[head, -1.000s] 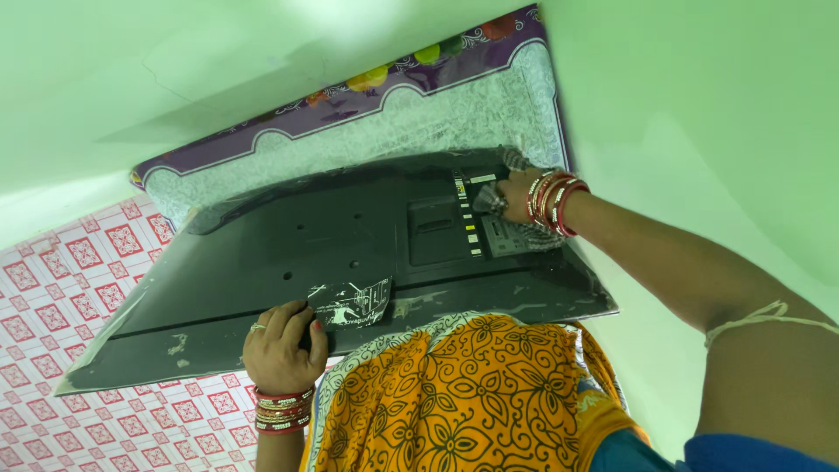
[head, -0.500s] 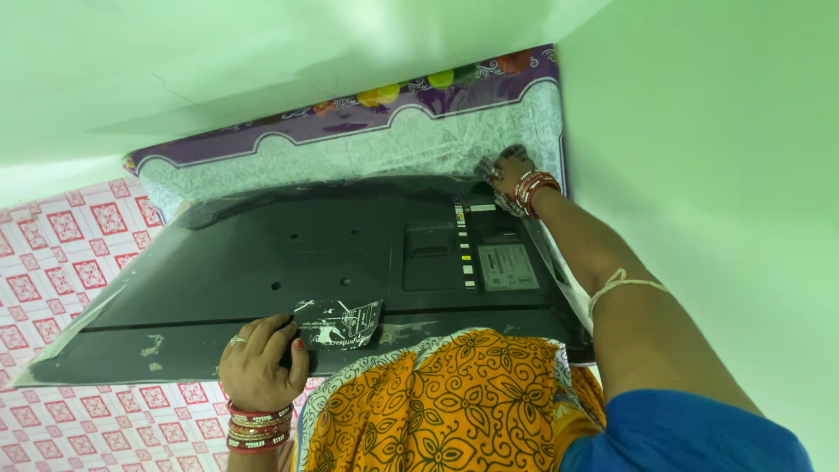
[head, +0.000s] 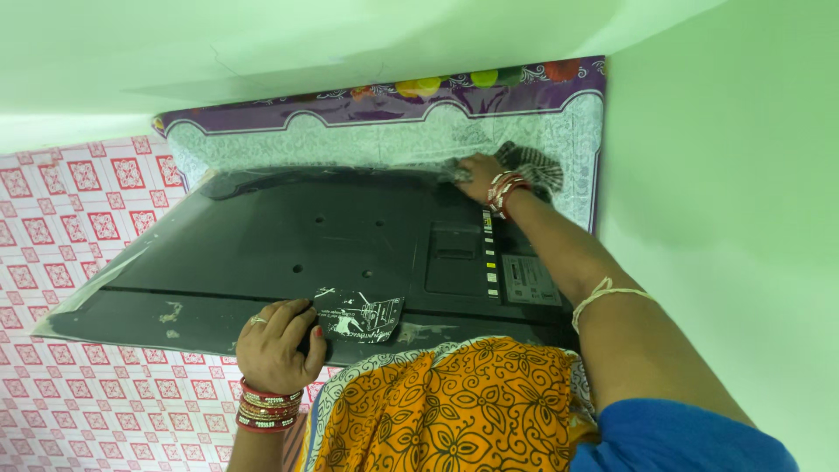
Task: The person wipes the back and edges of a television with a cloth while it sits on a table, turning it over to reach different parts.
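A flat-screen television (head: 332, 253) is seen from behind, its dark back panel turned up toward the camera, lying tilted on a shelf lined with a purple patterned cover (head: 393, 131) in the corner between green walls. Its long axis runs left to right across the scene, with the left end out over the red-and-white tiled floor (head: 61, 218) and the right end close to the right wall; the screen faces down and away. The near edge is gripped by the left hand (head: 280, 343), fingers curled closed over the rim just left of a torn sticker (head: 360, 316). The right hand (head: 479, 175) is stretched to the far edge, where a dark checked cloth (head: 529, 166) appears to be pressed under the fingers against the set and cover; whether the cloth is truly clenched cannot be told. For the wiping in hand to go well, the set should be kept steady by the near grip, pressure should be kept light over the port strip (head: 489, 253) and label (head: 530, 280), and strokes are best run along the long axis so the far edge is covered evenly
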